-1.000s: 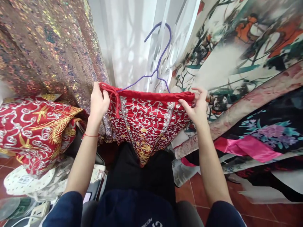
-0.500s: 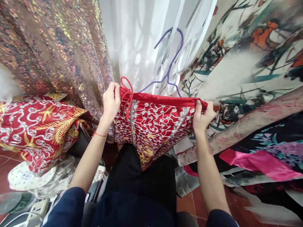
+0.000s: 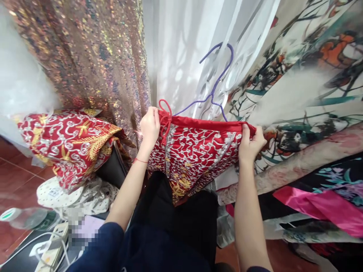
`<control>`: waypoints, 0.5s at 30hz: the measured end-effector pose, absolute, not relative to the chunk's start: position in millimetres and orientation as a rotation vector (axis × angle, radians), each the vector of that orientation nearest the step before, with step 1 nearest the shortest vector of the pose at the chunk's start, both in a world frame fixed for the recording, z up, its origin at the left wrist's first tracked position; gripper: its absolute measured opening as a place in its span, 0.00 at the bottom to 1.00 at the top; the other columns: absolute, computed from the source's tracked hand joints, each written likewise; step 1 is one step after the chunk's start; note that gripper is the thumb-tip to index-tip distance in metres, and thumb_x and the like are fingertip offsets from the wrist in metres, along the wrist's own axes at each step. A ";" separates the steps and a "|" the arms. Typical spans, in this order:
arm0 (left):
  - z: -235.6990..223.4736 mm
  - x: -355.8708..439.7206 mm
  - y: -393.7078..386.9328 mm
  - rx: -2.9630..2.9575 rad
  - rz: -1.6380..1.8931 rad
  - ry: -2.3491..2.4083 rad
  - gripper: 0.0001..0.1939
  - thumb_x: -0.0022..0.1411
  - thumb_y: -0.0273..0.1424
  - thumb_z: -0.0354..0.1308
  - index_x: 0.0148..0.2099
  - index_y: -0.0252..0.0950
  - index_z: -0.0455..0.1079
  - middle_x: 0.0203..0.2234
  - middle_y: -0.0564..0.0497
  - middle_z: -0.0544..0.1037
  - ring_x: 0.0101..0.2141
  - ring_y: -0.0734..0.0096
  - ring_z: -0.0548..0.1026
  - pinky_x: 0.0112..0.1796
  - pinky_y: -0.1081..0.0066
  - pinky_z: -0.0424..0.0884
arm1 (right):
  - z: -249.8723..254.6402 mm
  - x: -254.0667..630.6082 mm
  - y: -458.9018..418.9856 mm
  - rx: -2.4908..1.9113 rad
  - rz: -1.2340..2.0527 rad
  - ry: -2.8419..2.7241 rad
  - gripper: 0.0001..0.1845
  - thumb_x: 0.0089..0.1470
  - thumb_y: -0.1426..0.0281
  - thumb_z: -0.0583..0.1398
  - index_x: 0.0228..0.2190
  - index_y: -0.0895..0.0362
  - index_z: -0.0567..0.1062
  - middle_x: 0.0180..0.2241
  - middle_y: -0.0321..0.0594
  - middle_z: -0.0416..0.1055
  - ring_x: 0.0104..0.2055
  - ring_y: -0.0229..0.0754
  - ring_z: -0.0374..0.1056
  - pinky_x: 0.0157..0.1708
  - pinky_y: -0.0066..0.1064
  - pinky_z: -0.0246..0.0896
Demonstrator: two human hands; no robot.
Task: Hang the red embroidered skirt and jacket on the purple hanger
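Note:
A red embroidered skirt (image 3: 195, 151) with silver and gold stitching hangs between my hands over my lap. My left hand (image 3: 150, 126) is closed on one end of its red waistband, beside a tied red drawstring bow (image 3: 166, 119). At the other end, my right hand (image 3: 252, 139) pinches the waistband with the thumb in front. The waistband is stretched nearly straight. Behind it rises a purple hanger (image 3: 212, 94), its hook pointing up and its lower part hidden by the skirt.
Gold sequined fabric (image 3: 113, 53) hangs at the left, above another red embroidered garment (image 3: 70, 139). A plastic bottle (image 3: 28, 218) and a power strip (image 3: 52, 245) lie lower left. Floral fabric (image 3: 283, 94) and a bright pink band (image 3: 314, 206) fill the right side. White sheer cloth (image 3: 178, 49) hangs ahead.
The view has shifted left, so everything appears further right and more of the bottle shows. Both hands keep their hold on the waistband.

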State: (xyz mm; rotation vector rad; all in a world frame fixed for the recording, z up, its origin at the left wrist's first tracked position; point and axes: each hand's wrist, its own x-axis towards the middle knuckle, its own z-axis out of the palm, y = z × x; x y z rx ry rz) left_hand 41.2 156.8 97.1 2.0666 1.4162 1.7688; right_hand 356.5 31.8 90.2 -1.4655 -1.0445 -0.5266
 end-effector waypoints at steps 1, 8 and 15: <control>96.0 42.4 158.5 2.042 1.782 1.379 0.17 0.74 0.38 0.41 0.41 0.38 0.68 0.32 0.47 0.76 0.36 0.62 0.78 0.44 0.65 0.69 | 89.4 356.9 33.5 -1.458 -0.536 -1.048 0.27 0.59 0.43 0.54 0.23 0.51 0.62 0.18 0.30 0.57 0.20 0.39 0.54 0.26 0.36 0.54; 101.7 18.2 145.2 2.044 1.610 0.976 0.11 0.71 0.37 0.51 0.49 0.37 0.69 0.49 0.40 0.76 0.55 0.57 0.73 0.62 0.57 0.59 | 83.0 366.7 22.9 -1.428 -0.502 -1.129 0.18 0.59 0.49 0.59 0.28 0.49 0.67 0.25 0.43 0.67 0.29 0.47 0.63 0.33 0.42 0.56; 60.4 -37.4 49.6 1.518 1.524 0.720 0.10 0.65 0.34 0.59 0.48 0.40 0.71 0.52 0.44 0.77 0.56 0.63 0.73 0.61 0.64 0.62 | 124.8 273.1 17.9 -1.597 -0.895 -1.117 0.25 0.53 0.63 0.64 0.50 0.61 0.71 0.49 0.67 0.67 0.53 0.70 0.60 0.51 0.67 0.50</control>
